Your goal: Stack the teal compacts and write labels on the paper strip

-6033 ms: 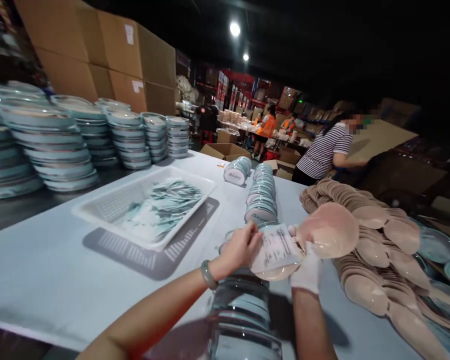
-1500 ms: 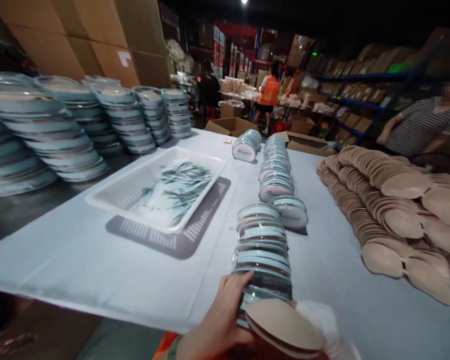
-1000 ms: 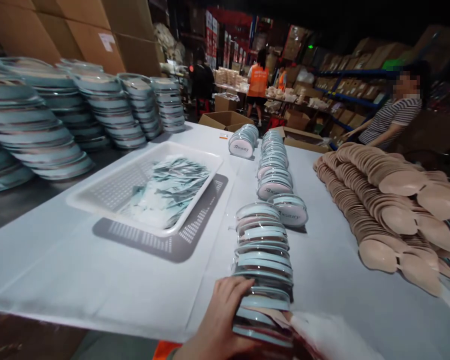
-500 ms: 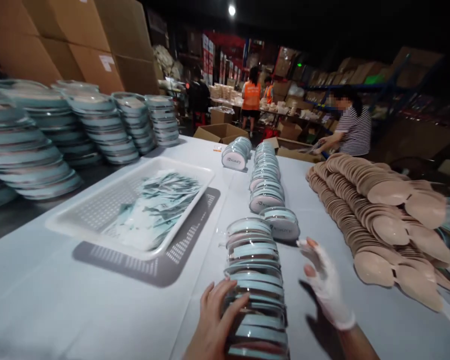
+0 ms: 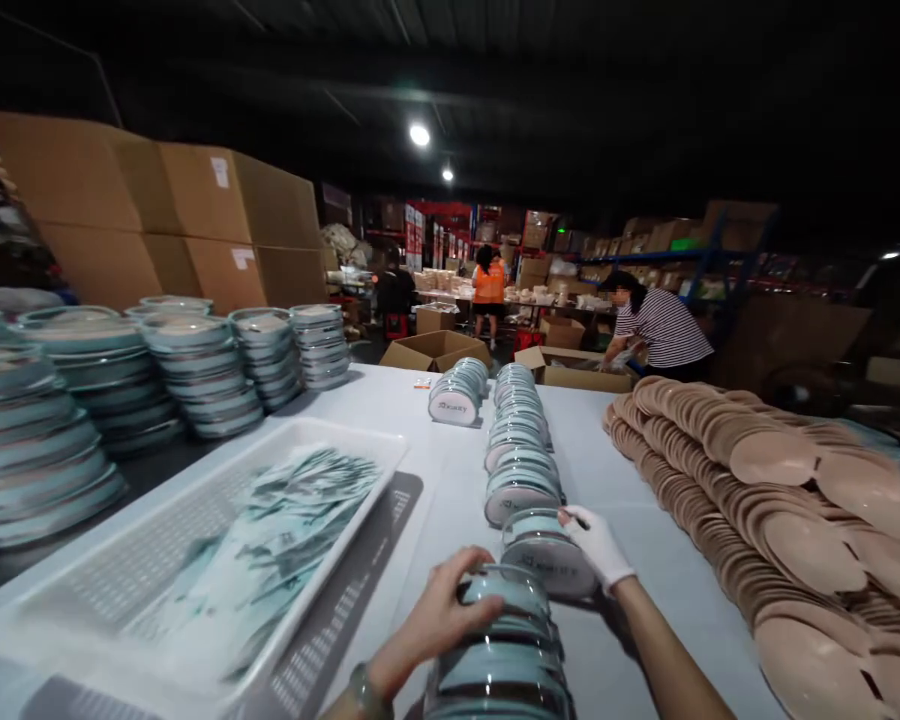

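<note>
On the white table a near row of clear round cases [image 5: 495, 660] with pale blue bands stands on edge. My bare left hand [image 5: 454, 600] is closed over the far end of this row, fingers and thumb curled about the end case. A single round case [image 5: 551, 560] with lettering on its pale face stands just beyond. My right hand [image 5: 596, 545], in a white glove with bare fingertips, pinches the upper right rim of that case. Further off, another row of cases [image 5: 521, 435] lines up behind it.
Left of the row is a white perforated basket [image 5: 45, 620] of printed packets [image 5: 292, 540]. Nested beige bra cups [image 5: 787, 540] are piled at the right. Stacked cases [image 5: 195, 375] and large cartons [image 5: 195, 220] stand at the left. A person in stripes [image 5: 667, 325] bends over a carton beyond.
My right hand has moved forward and left onto the lettered case and closed on its rim. My left hand has slid forward to the row's far end. The view has tilted up.
</note>
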A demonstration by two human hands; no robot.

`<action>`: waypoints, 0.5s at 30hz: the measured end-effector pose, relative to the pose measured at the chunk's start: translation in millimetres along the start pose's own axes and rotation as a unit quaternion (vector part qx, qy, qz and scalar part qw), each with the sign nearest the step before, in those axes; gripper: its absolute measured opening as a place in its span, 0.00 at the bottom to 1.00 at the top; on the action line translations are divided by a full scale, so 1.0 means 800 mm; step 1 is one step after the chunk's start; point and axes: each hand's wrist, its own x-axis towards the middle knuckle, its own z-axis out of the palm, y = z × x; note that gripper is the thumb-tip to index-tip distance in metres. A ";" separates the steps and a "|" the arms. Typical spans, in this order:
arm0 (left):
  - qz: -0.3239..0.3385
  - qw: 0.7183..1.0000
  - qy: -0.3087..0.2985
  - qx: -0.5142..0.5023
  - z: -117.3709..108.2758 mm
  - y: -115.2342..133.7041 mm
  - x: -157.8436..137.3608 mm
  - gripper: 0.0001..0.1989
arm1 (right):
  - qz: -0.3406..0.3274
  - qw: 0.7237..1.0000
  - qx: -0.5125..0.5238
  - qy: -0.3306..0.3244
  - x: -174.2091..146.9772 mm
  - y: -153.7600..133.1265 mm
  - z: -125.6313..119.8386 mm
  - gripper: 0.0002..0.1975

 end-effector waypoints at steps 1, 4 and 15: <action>0.002 1.000 -0.016 0.001 0.006 0.001 -0.004 0.21 | 0.001 1.000 0.006 -0.010 0.004 0.003 0.006 0.27; -0.011 0.999 -0.029 0.018 0.023 -0.001 -0.019 0.23 | -0.008 0.998 0.026 -0.062 0.004 -0.004 0.026 0.28; 0.012 0.997 0.001 -0.077 -0.021 -0.015 0.077 0.24 | 0.104 0.984 0.145 0.002 -0.063 0.017 0.088 0.38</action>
